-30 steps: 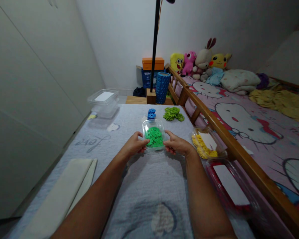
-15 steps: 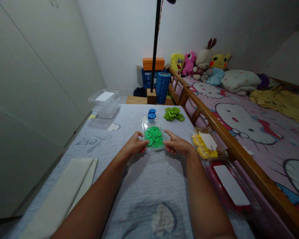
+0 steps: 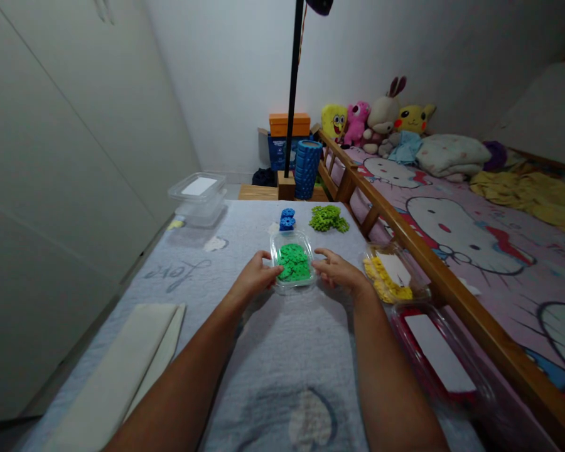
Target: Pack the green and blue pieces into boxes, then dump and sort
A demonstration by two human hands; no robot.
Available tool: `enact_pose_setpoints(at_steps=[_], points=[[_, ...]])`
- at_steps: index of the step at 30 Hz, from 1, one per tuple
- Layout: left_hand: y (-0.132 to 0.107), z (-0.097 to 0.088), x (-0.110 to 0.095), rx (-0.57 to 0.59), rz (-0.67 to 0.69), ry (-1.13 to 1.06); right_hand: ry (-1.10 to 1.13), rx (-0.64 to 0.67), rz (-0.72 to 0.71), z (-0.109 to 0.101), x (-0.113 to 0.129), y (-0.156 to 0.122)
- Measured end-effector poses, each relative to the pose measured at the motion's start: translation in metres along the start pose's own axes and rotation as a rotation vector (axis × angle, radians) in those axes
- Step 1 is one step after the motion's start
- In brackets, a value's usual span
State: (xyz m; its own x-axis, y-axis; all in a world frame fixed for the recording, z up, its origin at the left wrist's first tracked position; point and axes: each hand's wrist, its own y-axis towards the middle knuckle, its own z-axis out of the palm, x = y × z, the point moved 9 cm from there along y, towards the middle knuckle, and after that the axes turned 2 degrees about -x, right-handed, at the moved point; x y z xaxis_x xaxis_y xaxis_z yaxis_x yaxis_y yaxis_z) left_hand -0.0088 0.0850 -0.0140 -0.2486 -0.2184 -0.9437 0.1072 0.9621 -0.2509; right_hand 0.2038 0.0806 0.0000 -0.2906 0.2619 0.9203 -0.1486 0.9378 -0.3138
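A clear plastic container [image 3: 294, 287] of green flat plastic pieces [image 3: 294, 261] sits in front of me on the cloth-covered table. My left hand [image 3: 258, 276] grips its left side, the thumb over the rim. At the right side, my right hand [image 3: 336, 271] has its thumb and fingertips against the rim, the index finger stretched forward. Just beyond the container stand small stacks of blue notched discs [image 3: 287, 220]. To their right lies a heap of lime-green pieces [image 3: 328, 218].
Right of my right arm are a lidded container of yellow pieces [image 3: 387, 276] and one with red contents [image 3: 437, 351], beside the wooden bed rail [image 3: 395, 226]. Clear empty-looking containers [image 3: 198, 199] stand at the far left. Folded cream cloth [image 3: 122, 364] lies near my left arm.
The container of green pieces rests a little lower in view, mostly with a slight camera tilt. My right thumb has drawn back toward the rim's edge; my left hand keeps its hold.
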Motion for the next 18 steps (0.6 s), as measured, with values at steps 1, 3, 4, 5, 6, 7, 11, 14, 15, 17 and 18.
enact_pose_setpoints(at_steps=[1,3,4,5,6,7,11,14,15,17,18], points=[[0.001,-0.002,-0.001,-0.020,0.024,0.022,0.002,-0.067,-0.011,-0.005,0.001,0.002],[0.002,-0.007,-0.006,-0.067,0.097,0.080,-0.003,-0.194,-0.035,-0.011,0.003,0.004],[0.002,-0.008,-0.009,-0.087,0.134,0.114,-0.014,-0.237,-0.055,-0.012,0.006,0.005],[0.001,-0.009,-0.013,-0.103,0.166,0.150,-0.026,-0.270,-0.084,-0.011,0.009,0.006],[0.001,-0.010,-0.015,-0.110,0.191,0.185,-0.039,-0.294,-0.122,-0.010,0.013,0.008],[0.000,-0.009,-0.017,-0.114,0.209,0.218,-0.050,-0.312,-0.163,-0.009,0.017,0.010],[0.000,-0.007,-0.020,-0.117,0.238,0.320,-0.115,-0.392,-0.237,-0.010,0.025,0.026],[0.000,-0.004,-0.021,-0.111,0.258,0.348,-0.162,-0.449,-0.186,-0.017,0.022,0.044],[0.000,-0.004,-0.022,-0.107,0.265,0.353,-0.164,-0.465,-0.176,-0.019,0.021,0.050],[0.000,-0.002,-0.023,-0.097,0.272,0.351,-0.154,-0.483,-0.181,-0.020,0.021,0.060],[-0.001,-0.002,-0.023,-0.093,0.272,0.344,-0.144,-0.482,-0.195,-0.019,0.022,0.064]])
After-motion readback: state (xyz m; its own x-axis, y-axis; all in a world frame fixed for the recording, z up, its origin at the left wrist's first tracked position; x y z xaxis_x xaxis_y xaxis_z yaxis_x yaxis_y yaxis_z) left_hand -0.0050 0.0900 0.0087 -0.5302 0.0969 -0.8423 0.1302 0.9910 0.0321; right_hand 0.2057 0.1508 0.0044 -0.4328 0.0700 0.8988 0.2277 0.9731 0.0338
